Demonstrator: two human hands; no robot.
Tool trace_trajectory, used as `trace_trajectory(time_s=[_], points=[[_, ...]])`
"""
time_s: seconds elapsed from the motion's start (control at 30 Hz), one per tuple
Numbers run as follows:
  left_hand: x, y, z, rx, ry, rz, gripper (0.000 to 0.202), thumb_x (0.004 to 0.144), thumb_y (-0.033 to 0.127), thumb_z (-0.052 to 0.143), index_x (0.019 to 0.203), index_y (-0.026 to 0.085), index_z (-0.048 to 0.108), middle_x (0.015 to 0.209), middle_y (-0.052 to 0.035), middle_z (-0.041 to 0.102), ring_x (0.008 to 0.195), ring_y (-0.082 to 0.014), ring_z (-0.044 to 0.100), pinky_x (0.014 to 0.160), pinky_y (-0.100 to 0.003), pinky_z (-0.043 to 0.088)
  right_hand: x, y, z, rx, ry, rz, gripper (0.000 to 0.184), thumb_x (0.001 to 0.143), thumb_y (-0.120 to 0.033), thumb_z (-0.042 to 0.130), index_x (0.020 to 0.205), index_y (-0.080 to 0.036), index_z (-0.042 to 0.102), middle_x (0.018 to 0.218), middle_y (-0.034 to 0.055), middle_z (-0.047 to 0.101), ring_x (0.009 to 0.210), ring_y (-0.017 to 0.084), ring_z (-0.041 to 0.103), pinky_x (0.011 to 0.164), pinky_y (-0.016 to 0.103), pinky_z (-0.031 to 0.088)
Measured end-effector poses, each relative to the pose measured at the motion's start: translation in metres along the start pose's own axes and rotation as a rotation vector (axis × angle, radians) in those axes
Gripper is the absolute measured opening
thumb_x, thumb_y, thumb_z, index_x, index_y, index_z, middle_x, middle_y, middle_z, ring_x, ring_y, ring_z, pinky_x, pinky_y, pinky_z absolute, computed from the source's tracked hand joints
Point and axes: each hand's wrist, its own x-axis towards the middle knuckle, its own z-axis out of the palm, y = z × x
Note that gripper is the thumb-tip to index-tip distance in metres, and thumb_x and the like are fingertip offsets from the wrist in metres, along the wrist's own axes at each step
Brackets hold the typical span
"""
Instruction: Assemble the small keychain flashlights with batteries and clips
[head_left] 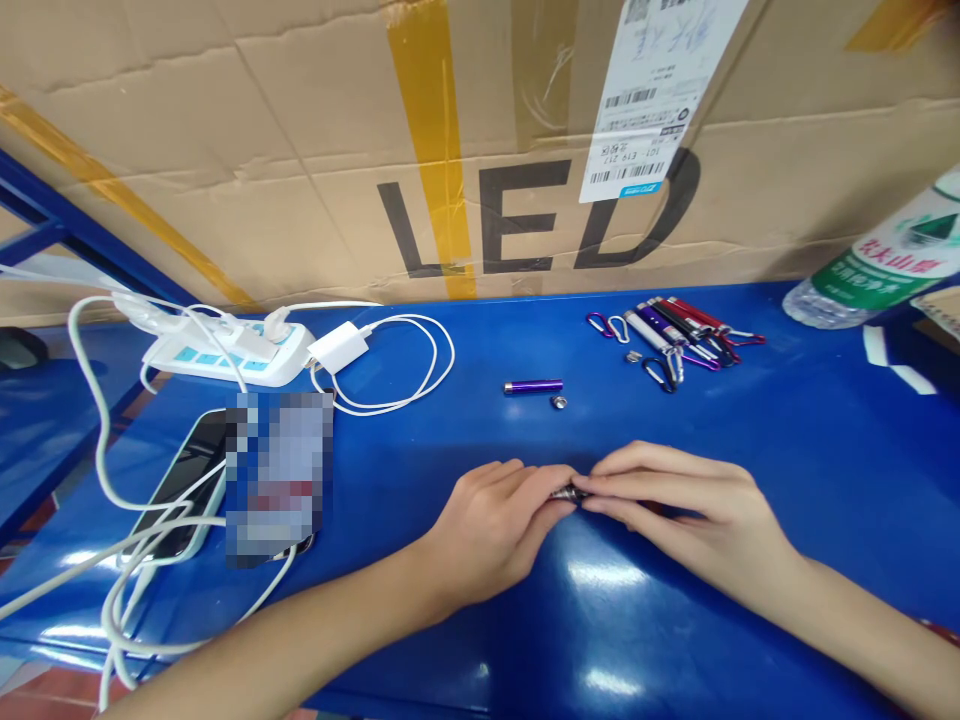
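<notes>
My left hand [506, 525] is closed around a small dark, silvery metal piece [568, 493], most of it hidden by the fingers. From the other side, my right hand [686, 505] pinches the end of the same piece between thumb and fingertips. Beyond the hands lies a purple metal tube [534, 387] with a silver end, like a mini flashlight body. A small silver cap [559, 403] sits beside it. Farther right, several mini flashlights [675, 325] in silver, purple, black and red lie in a bunch with carabiner clips [658, 374].
A white power strip [232, 350] with a charger [339, 348] and looping cables fills the left, near a phone [184, 485] and a blurred-out flat item [281, 475]. A large cardboard box [300, 150] stands behind the blue table [420, 440]. At right leans a water bottle [877, 260].
</notes>
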Motion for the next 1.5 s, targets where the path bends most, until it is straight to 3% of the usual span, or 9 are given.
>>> trace_trajectory(time_s=[0.17,0.53,1.0,1.5], points=[[0.002,-0.001,0.001,-0.011,-0.04,-0.023,0.025,0.096,0.021,0.029,0.1,0.012,0.052,0.076,-0.005,0.064,0.064,-0.016,0.058,0.06,-0.029,0.049,-0.001,0.007,-0.002,0.115,-0.071,0.03,0.021,0.081,-0.006,0.055,0.089,-0.018,0.07,0.085,0.0037,0.063,0.066,0.008,0.062,0.056,0.016,0.052],[0.001,0.001,0.002,-0.099,-0.123,-0.049,0.019,0.095,0.02,0.032,0.095,0.014,0.05,0.08,-0.0058,0.063,0.07,-0.0163,0.06,0.064,-0.029,0.051,0.001,0.007,-0.006,0.16,-0.082,0.055,0.015,0.081,-0.012,0.059,0.073,-0.016,0.071,0.079,0.0031,0.063,0.064,0.008,0.061,0.056,0.018,0.049],[0.0,-0.004,0.007,-0.127,-0.038,0.109,0.016,0.094,0.016,0.034,0.08,0.016,0.042,0.068,-0.0041,0.055,0.058,-0.0134,0.049,0.054,-0.025,0.046,0.003,0.0,0.001,0.227,-0.06,0.168,0.019,0.078,-0.014,0.062,0.061,-0.016,0.069,0.067,0.0011,0.061,0.056,0.008,0.059,0.05,0.019,0.047],[0.001,-0.005,0.006,0.028,0.092,0.158,0.016,0.089,0.008,0.041,0.08,0.012,0.054,0.068,-0.0052,0.06,0.055,-0.0125,0.048,0.054,-0.025,0.043,0.002,-0.011,0.01,0.143,0.005,0.306,0.029,0.075,-0.029,0.067,0.051,-0.015,0.055,0.06,0.0001,0.059,0.048,0.006,0.049,0.04,0.017,0.036]])
